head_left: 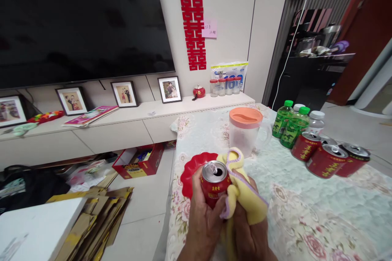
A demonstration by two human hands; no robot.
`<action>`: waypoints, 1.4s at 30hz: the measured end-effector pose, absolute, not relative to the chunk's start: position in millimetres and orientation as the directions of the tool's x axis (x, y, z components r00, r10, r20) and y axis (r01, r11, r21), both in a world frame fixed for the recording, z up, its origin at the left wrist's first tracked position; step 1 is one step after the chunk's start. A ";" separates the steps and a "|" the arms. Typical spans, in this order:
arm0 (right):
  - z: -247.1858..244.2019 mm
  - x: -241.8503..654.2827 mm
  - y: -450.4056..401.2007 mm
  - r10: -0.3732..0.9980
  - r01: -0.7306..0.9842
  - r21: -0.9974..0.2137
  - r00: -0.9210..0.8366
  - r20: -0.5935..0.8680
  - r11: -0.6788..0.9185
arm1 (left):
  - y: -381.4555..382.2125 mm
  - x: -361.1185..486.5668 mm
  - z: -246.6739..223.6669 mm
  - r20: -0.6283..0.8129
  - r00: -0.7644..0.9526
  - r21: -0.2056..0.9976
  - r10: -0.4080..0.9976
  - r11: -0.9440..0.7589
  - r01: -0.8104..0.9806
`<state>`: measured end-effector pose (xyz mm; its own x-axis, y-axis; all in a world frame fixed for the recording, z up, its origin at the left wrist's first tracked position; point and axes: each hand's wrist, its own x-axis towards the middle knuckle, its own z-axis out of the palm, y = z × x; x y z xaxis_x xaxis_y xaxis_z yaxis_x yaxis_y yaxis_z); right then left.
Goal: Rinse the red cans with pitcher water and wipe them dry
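Note:
A red drink can [213, 191] with an opened top is gripped in my left hand [202, 220], roughly upright over the near part of the table. Bunched in my right hand [249, 228] is a yellow cloth [249, 200] with a purple edge, pressed against the can's right side. My right fingers are partly hidden by the cloth. Just behind the can, a red scalloped dish [188, 175] lies on the flowered tablecloth [288, 220]. A clear pitcher [241, 138] with an orange lid stands beyond the cloth.
Several red cans [326, 161] stand at the right, before green-capped bottles [294, 128] and white-capped ones. Framed photos [170, 89] and lidded jars [225, 87] line the low cabinet under the television [76, 20]. Flattened cardboard [92, 220] and a red box [141, 165] lie on the floor left.

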<state>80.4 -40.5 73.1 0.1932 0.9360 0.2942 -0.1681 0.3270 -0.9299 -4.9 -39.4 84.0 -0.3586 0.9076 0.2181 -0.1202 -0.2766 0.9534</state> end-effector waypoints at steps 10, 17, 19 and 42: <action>63.0 106.8 -17.1 0.969 -0.256 -0.953 0.220 0.109 0.165 | -50.4 13.3 66.0 0.196 -0.329 0.916 0.924 -0.292 -0.274; 76.3 82.8 -17.8 1.000 -0.472 -0.881 0.019 -0.004 0.006 | -46.9 2.2 67.8 0.215 -0.437 0.930 0.873 -0.320 -0.182; 72.3 78.0 -19.5 0.999 -0.516 -0.855 -0.036 -0.033 -0.047 | -46.0 0.4 68.5 0.216 -0.460 0.921 0.861 -0.336 -0.196; 73.4 87.6 -7.6 1.000 -0.445 -0.895 -0.006 -0.001 -0.004 | -61.5 5.2 94.7 0.046 -0.236 0.951 0.971 -0.115 -0.288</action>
<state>87.6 -7.6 73.4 -0.0063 1.0000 -0.0009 -0.4455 -0.0037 -0.8953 5.2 -61.5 94.7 -0.2359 0.9707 0.0457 -0.2878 -0.1147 0.9508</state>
